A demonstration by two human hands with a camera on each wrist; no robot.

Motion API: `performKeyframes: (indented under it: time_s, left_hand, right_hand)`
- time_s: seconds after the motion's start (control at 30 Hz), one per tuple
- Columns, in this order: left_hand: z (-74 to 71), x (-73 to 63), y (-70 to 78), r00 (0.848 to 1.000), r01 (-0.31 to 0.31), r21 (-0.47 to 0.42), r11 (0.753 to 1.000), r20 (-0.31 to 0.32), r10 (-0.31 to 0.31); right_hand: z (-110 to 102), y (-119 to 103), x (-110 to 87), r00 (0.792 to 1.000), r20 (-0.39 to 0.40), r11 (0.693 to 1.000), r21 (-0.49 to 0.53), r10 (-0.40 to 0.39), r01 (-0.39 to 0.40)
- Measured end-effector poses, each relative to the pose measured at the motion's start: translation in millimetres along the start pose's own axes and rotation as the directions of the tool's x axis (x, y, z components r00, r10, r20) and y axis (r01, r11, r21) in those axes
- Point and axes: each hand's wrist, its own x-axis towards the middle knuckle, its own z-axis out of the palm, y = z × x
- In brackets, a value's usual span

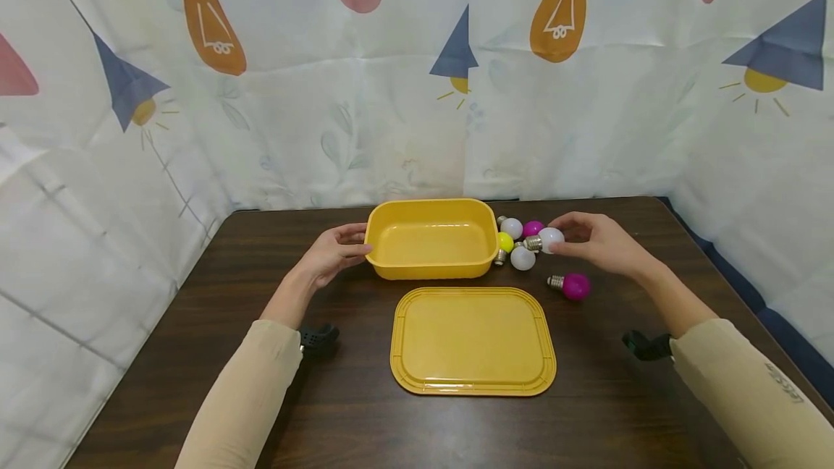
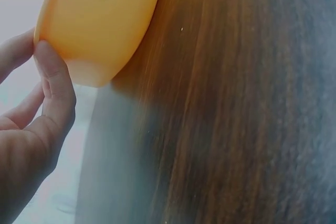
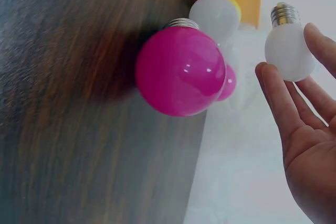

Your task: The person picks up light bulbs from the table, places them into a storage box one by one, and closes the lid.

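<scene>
My left hand (image 1: 332,253) pinches the left rim of a deep yellow container (image 1: 433,271); in the left wrist view thumb and fingers meet at the edge of the container (image 2: 105,19). A white light bulb (image 1: 551,239) is held by its round end between the thumb and fingers of my right hand (image 1: 602,243), its metal screw base toward the container. In the right wrist view this white bulb (image 3: 289,53) is raised off the table. Below and around it lie more bulbs: a magenta one (image 1: 576,286) nearer me, a white one (image 1: 523,258) and a yellow one (image 1: 505,242) by the container.
A flat yellow tray-like lid (image 1: 473,341) lies in front of the container on the dark wood table (image 1: 352,425). Another white bulb (image 1: 512,227) and a smaller-looking magenta bulb (image 1: 533,229) sit behind. A printed curtain (image 1: 391,129) hangs along the table's back edge.
</scene>
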Motion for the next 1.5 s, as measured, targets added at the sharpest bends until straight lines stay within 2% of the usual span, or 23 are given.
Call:
performKeyframes:
  time_s: [0.27, 0.47, 0.77, 0.97, 1.1, 1.5]
  left_hand:
    - [4.2, 3.3, 0.2, 1.0, 0.002, -0.013, 1.0, -0.007, -0.002]
    - [2.2, 3.0, -0.7, 1.0, 0.005, -0.015, 1.0, -0.022, -0.006]
    - [-1.2, 1.0, -0.6, 1.0, -0.01, -0.02, 1.0, -0.01, 0.01]
    - [-2.3, -0.4, -0.8, 1.0, 0.005, -0.02, 1.0, -0.023, -0.006]
    - [-3.5, -0.5, -1.3, 1.0, 0.01, -0.013, 1.0, -0.014, -0.011]
    - [-9.6, -3.5, -3.3, 1.0, 0.014, -0.023, 1.0, 0.004, -0.014]
  right_hand:
    - [2.2, -9.3, 8.4, 1.0, -0.022, 1.0, 0.0, -0.007, 0.007]
    - [6.4, -16.6, 13.5, 0.999, -0.04, 1.0, 0.004, -0.011, 0.011]
    - [13.5, -23.7, 21.9, 0.999, -0.05, 0.999, 0.033, -0.018, 0.02]
    - [21.8, -29.4, 27.3, 0.998, -0.055, 0.999, 0.035, -0.022, 0.023]
    - [27.9, -33.5, 29.3, 0.999, -0.049, 0.998, 0.064, -0.009, 0.012]
    - [49.3, -47.7, 41.6, 0.996, -0.078, 0.994, 0.105, -0.036, 0.044]
